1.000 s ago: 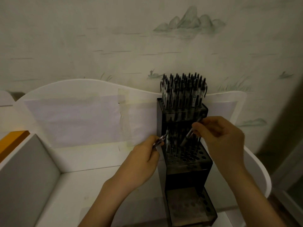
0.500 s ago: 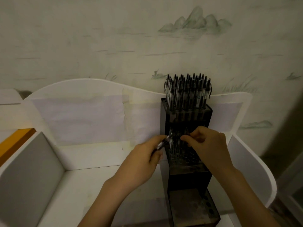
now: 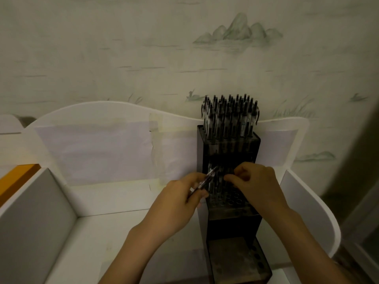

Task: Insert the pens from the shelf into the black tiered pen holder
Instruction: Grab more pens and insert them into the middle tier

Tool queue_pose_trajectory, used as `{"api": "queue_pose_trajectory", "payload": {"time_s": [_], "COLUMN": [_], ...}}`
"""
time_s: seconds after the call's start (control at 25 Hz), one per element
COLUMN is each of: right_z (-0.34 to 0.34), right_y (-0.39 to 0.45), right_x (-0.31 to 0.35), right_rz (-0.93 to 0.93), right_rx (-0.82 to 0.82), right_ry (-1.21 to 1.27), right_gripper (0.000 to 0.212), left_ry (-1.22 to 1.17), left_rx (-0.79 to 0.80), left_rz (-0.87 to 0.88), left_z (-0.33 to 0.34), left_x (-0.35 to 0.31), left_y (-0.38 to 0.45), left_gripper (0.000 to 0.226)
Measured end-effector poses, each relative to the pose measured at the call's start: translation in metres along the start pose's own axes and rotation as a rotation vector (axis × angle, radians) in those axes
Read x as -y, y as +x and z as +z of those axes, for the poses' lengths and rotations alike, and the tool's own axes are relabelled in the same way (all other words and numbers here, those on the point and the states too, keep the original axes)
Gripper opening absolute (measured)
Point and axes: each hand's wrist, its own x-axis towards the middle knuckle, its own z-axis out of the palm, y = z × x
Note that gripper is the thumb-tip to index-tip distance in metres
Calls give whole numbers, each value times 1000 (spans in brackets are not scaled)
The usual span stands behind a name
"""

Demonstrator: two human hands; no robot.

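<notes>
Right hand dropped to holder middle tier (fingers curled, contents unclear); left hand pinches pens.

the pen holder stands on the shelf, against its back panel. many pens stand in the holder's top tier, behind both hands.

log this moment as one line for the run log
left hand: holds spare pens | right hand: fingers curled at middle tier, grip unclear | pen holder: top tier full, bottom tier empty
</notes>
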Motion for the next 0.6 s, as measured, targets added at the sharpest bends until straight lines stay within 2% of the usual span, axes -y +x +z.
{"api": "queue_pose_trajectory", "payload": {"time_s": [0.08, 0.16, 0.2, 0.32, 0.36, 0.44, 0.6], "right_z": [-7, -13, -15, -9, -7, -10, -32], "right_y": [-8, -20, -25, -35, -35, -33, -22], "right_x": [5, 16, 22, 32, 32, 29, 27], "right_rz": [-42, -131, -149, -99, -75, -6, 42], "right_rx": [-108, -212, -196, 21, 49, 41, -88], "right_ry": [20, 93, 150, 346, 387, 477, 630], "right_gripper": [23, 13, 10, 12, 12, 5, 18], "left_ry": [5, 1, 1, 9, 8, 9, 5], "left_rx": [-9, -18, -23, -21, -16, -24, -65], "left_rz": [-8, -9, -5, 19, 27, 42, 50], "left_z": [1, 3, 5, 12, 14, 17, 14], "left_x": [0, 1, 0, -4, -6, -10, -10], "left_y": [0, 1, 1, 3, 4, 5, 8], "left_gripper": [22, 21, 21, 21, 21, 23, 27]}}
